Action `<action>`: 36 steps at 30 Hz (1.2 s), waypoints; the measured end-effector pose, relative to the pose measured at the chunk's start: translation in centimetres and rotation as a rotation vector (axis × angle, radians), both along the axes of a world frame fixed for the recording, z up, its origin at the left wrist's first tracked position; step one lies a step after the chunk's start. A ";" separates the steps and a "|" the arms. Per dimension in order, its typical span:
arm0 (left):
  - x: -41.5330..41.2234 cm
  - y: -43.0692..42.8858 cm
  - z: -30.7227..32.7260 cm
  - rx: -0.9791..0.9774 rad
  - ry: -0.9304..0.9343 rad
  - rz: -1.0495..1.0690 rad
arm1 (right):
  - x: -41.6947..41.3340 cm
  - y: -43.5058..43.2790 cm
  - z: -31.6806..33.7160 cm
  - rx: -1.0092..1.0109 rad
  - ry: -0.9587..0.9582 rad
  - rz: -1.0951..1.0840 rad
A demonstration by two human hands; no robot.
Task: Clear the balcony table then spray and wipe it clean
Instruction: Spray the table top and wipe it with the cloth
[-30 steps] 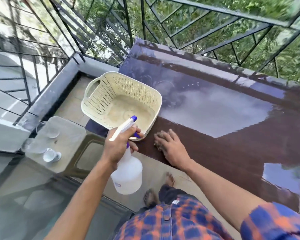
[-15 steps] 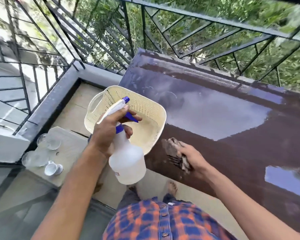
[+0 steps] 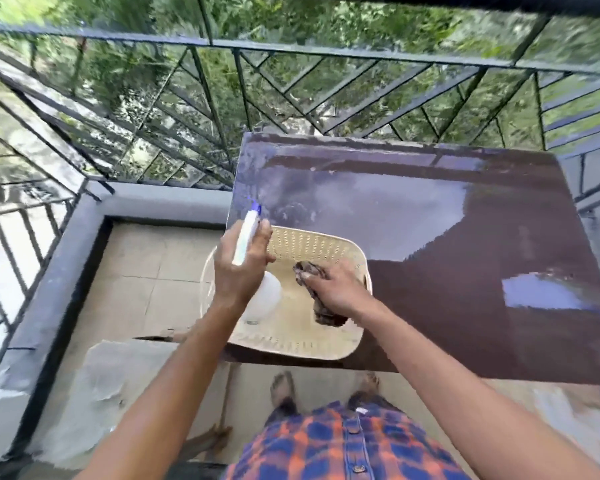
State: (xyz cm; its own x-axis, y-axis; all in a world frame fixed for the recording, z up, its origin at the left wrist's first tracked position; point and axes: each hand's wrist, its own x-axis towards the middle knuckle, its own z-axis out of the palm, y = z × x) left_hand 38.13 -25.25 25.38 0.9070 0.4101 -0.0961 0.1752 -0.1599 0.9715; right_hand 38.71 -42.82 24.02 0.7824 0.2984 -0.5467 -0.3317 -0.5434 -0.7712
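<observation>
Both hands are full: our left hand (image 3: pixel 239 268) wraps the white spray bottle with blue nozzle (image 3: pixel 253 261), right hand (image 3: pixel 336 289) clutches the dark rag (image 3: pixel 321 306) inside the cream perforated plastic basket (image 3: pixel 326 247) at the brown table (image 3: pixel 465 271)'s near-left corner. Bump it and it probably tips off.

cloth (image 3: pixel 321 299) now in basket (image 3: pixel 326 244), bottle (image 3: pixel 257 292) too

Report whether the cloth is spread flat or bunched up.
Bunched: the cloth is crumpled in the right hand, over the basket.
</observation>
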 end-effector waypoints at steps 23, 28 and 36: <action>-4.9 10.0 -3.1 0.571 -0.035 -0.626 | -2.8 -3.1 1.7 -0.452 -0.627 -0.434; -4.5 12.1 -3.7 0.591 0.101 -0.250 | -3.8 -4.7 -0.1 -0.605 -0.342 -0.448; -3.9 11.1 -5.6 0.626 0.489 -0.445 | -4.7 -4.2 -3.2 -0.511 -0.194 -0.469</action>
